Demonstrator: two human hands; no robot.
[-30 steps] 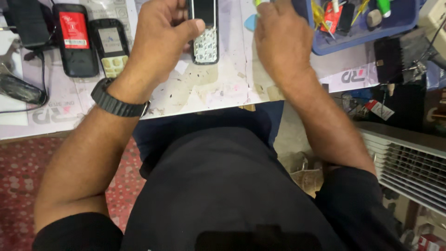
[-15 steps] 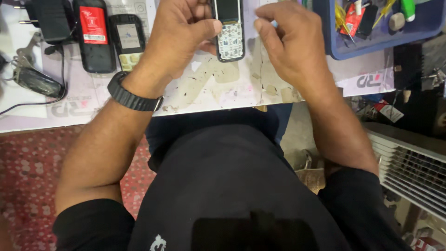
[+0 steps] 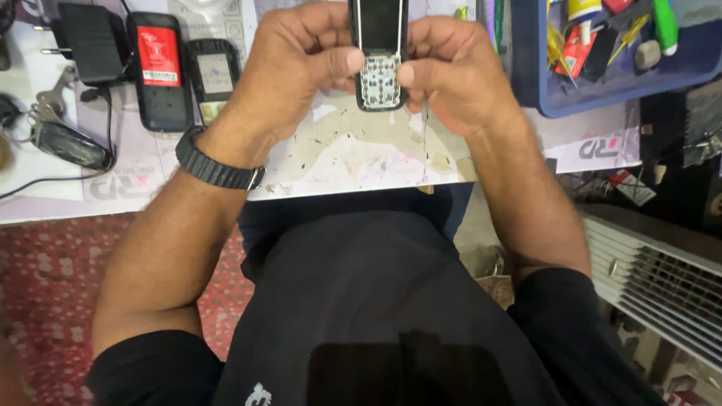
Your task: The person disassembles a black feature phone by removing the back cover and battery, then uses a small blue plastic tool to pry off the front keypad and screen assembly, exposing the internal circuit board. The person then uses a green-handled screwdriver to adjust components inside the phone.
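A small black keypad phone [image 3: 380,56] with its front cover off and its key contacts bare is held upright over the worn white worktop [image 3: 353,158]. My left hand [image 3: 297,64] grips its left side, thumb resting by the keypad. My right hand [image 3: 451,71] grips the right side, thumb on the keypad's edge. A black watch [image 3: 214,167] sits on my left wrist.
At the left lie a black phone with a red battery [image 3: 158,71], an opened phone body [image 3: 212,75], a black charger [image 3: 86,41] with a cable, and keys [image 3: 56,124]. A blue tray [image 3: 624,83] of tools stands at the right. A white grille [image 3: 654,286] is lower right.
Both hands have closed in around the phone; my right hand moved left onto its side. The view has shifted, so the phone now sits nearer the middle.
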